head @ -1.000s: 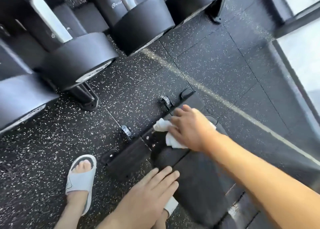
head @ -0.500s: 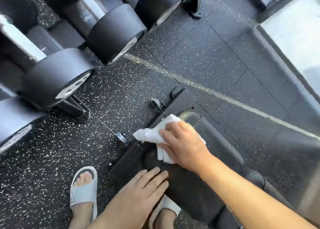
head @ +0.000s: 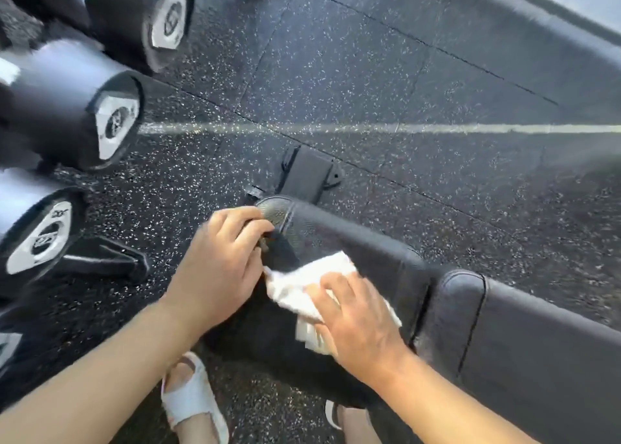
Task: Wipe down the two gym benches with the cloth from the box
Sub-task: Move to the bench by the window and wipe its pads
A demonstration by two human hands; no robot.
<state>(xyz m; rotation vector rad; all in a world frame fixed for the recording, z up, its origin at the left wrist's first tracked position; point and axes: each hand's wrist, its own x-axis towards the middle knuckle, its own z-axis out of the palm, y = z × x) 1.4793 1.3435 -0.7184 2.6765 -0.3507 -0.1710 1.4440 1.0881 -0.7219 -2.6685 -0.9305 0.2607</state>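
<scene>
A black padded gym bench (head: 356,242) runs from the middle to the lower right, its seat pad separated by a gap from the longer back pad (head: 544,349). My right hand (head: 359,319) holds a crumpled white cloth (head: 302,285) and presses it onto the seat pad. My left hand (head: 221,262) is at the seat's narrow end, fingers curled over the pad's edge. Only one bench is in view, and no box.
Large black dumbbells (head: 114,121) lie on a rack along the left, with a rack foot (head: 111,262) on the floor. The bench's base foot (head: 307,174) sticks out beyond the seat. My feet in white sandals (head: 191,403) stand below. The speckled rubber floor (head: 369,84) stretches behind.
My right hand slid the cloth back along the seat toward the gap. My left hand moved from lying flat on the pad to curling over its end. The view swung right.
</scene>
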